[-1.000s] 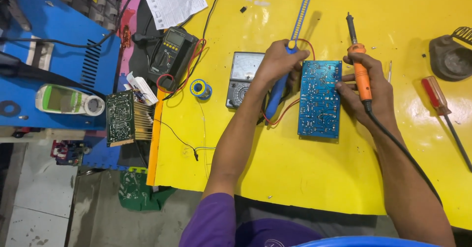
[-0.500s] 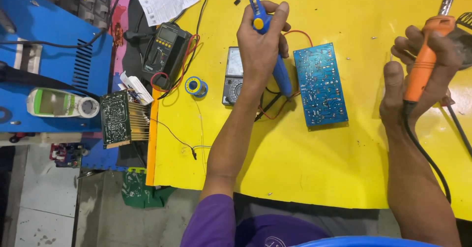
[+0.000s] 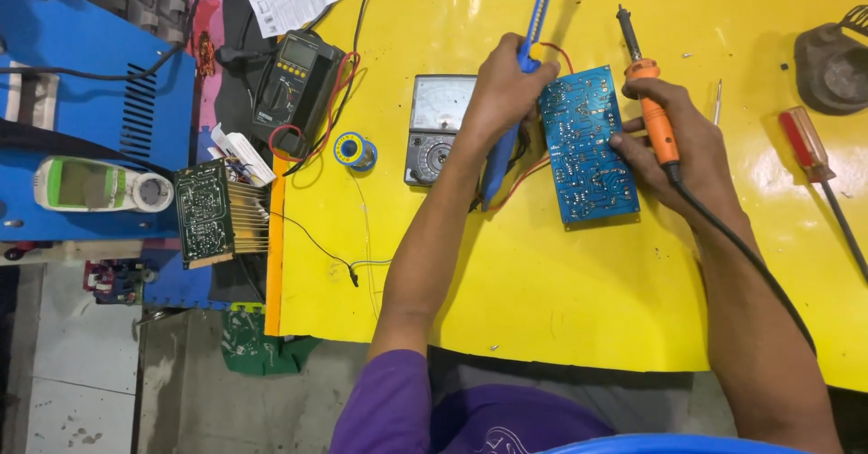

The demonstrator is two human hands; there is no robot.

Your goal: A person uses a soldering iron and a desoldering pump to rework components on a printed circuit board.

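Yellow table [image 3: 561,318] under everything, spread wide. Blue circuit board [image 3: 588,145] flat on it, solder side up, between both hands. Left of the board, an analogue meter [image 3: 434,128], a black digital multimeter [image 3: 298,83] and a small solder spool [image 3: 354,150]; at the far right, a red-handled screwdriver [image 3: 806,145].

Left hand [image 3: 506,92] at the board's upper left edge, grip wrapped round a blue desoldering pump [image 3: 524,47], which points up and away. Right hand [image 3: 683,151] at the board's right edge, grip closed round an orange soldering iron [image 3: 653,115], tip pointing away from the board, fingers resting on the board.

Best done, by judgement, thus: board pinned steady, iron tip brought squarely onto one joint, pump nozzle held close beside it, cord kept off the board.
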